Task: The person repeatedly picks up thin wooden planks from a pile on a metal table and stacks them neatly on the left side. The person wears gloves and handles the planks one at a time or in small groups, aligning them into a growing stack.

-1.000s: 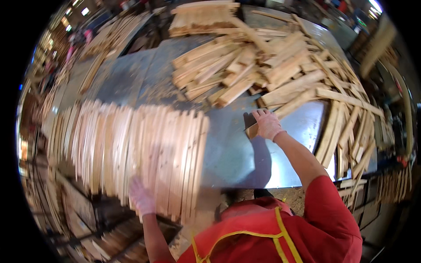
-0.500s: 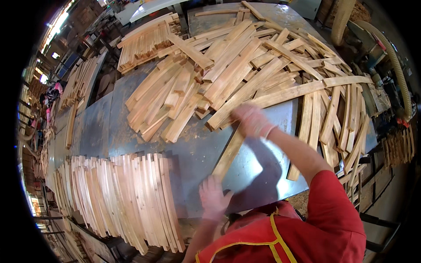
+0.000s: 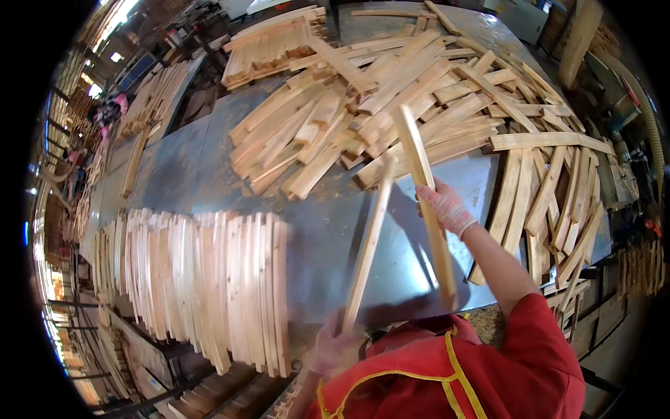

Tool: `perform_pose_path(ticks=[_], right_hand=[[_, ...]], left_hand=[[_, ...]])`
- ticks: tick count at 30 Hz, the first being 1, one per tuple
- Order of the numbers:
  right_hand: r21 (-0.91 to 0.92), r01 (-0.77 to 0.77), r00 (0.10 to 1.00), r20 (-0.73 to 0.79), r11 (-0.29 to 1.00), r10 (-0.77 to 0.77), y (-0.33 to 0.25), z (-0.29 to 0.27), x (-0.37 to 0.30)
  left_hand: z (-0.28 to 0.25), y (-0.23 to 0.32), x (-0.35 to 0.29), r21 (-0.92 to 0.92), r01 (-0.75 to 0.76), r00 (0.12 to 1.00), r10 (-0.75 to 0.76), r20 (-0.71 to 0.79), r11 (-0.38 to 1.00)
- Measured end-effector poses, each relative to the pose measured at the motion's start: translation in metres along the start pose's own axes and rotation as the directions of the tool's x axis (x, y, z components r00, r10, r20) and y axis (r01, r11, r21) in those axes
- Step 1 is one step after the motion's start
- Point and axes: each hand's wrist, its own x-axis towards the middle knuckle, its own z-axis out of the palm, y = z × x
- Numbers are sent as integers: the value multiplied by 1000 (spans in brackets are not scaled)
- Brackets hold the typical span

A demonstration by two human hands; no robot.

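Gloved right hand [image 3: 444, 207]: grip clenched about mid-length on a wooden slat [image 3: 412, 143], its long axis running from upper left at the far end to lower right near the body. Left hand [image 3: 329, 349], blurred: grip appears to grasp the near end of a second slat [image 3: 368, 244], which extends away and to the right. Far portions lie close; near ends spread apart. Both slats show over the metal counter [image 3: 314, 234], right of the slat row [image 3: 202, 272]. Left hand is nearer that row; right hand nearer the loose pile [image 3: 419, 84].
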Motion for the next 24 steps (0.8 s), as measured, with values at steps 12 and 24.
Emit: perform_pose_path(ticks=[12,24], right_hand=[[-406,153,892,449,901,51,19,332,-85],[-942,316,858,234,112,-457,-15,55,60]], left_hand=[[-76,-41,-72,982,164,788,585,-189,96],[-128,-59,-29,972,236,779,596,-197,12]])
